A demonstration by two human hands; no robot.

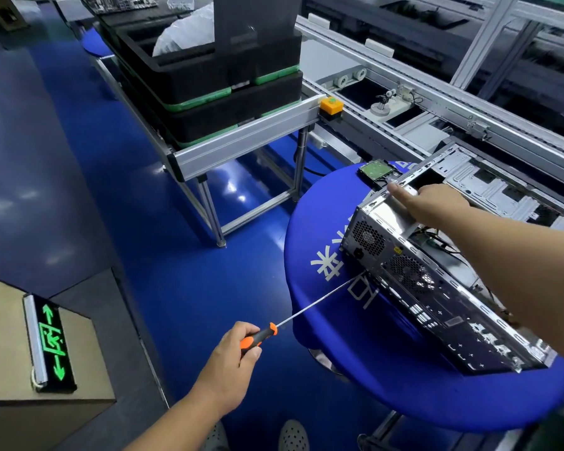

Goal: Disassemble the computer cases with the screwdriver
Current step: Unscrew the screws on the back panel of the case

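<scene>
Two bare forearms, no sleeves in view, bare hands without gloves, light perforated shoes (293,436) below

L hand (232,359) fisted, arm extended, R hand (427,203) flat, fingers straight

A person's left hand (232,356) gripped an orange-and-black screwdriver (306,312), its long shaft reaching to the rear panel of an opened computer case (437,288) lying on a blue-covered tabletop (388,379). The right hand (430,203) rested with straight fingers on the case's top edge. A hard drive (376,170) lay just beyond, near stacked black trays (209,79).
</scene>
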